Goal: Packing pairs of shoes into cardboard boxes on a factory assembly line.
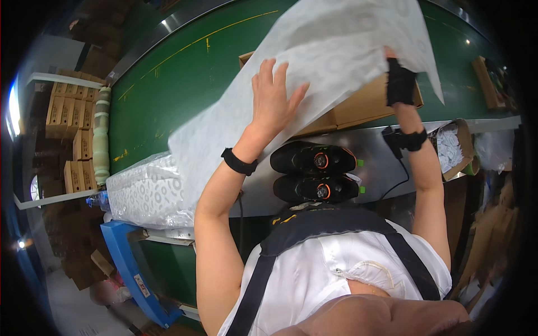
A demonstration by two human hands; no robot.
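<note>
A large white sheet of patterned tissue paper hangs over an open brown cardboard box, hiding much of it. My left hand lies over the paper with its fingers spread. My right hand, in a black fingerless glove, grips the sheet near its right side; most of its fingers are hidden. Both wrists carry black bands. Between the box and my body, a pair of black shoes with orange-ringed dials and green tabs rests side by side on the metal ledge, toes to the left.
A plastic-wrapped stack of patterned paper lies at the left, above a blue frame. Brown boxes fill a rack at far left. The green conveyor belt runs behind. At right stands a carton of white crumpled pieces.
</note>
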